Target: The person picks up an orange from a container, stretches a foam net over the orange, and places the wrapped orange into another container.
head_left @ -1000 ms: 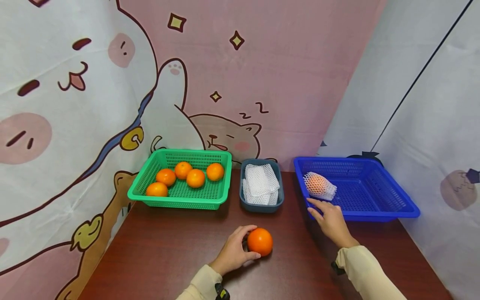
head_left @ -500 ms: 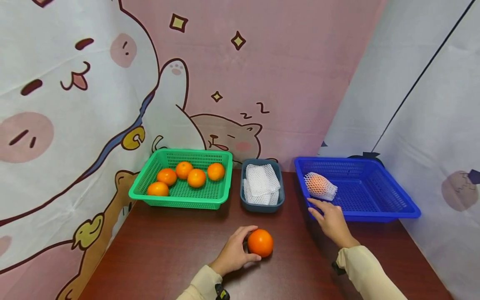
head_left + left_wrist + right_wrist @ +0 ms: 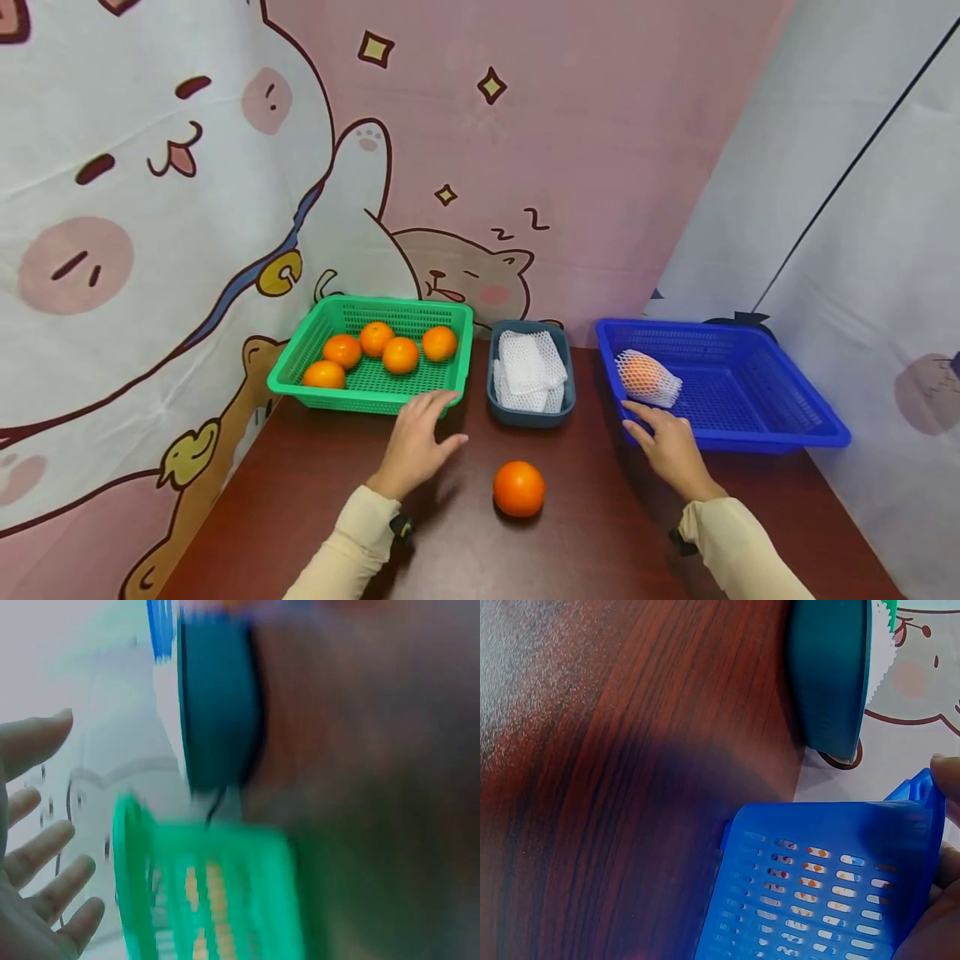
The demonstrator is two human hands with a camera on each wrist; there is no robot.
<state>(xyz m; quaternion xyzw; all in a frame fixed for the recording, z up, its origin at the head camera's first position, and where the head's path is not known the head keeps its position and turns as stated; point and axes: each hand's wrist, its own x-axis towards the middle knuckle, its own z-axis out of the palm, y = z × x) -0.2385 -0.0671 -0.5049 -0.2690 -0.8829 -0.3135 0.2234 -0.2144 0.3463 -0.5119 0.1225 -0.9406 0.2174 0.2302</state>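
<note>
My left hand (image 3: 415,444), fingers spread and holding nothing, is at the near right corner of the green basket (image 3: 360,404). In the left wrist view its fingers (image 3: 64,885) show beside the blurred basket wall. Several oranges (image 3: 401,356) lie in that basket. A single orange (image 3: 519,489) sits on the table, to the right of my left hand and apart from it. My right hand (image 3: 670,450) rests on the near left rim of the blue basket (image 3: 757,435), fingers loosely bent. Inside, close to those fingers, is an orange in a white foam net (image 3: 647,379).
Between the two baskets stands a dark blue-grey tub (image 3: 531,418) holding white foam nets (image 3: 525,367). All the containers are along the back of the dark wooden table (image 3: 570,550). A printed cloth (image 3: 585,150) hangs behind and at both sides.
My left hand has let go of the orange on the table and moved left and forward to the green basket. The right hand stays at the blue basket's rim. The head view has shifted slightly.
</note>
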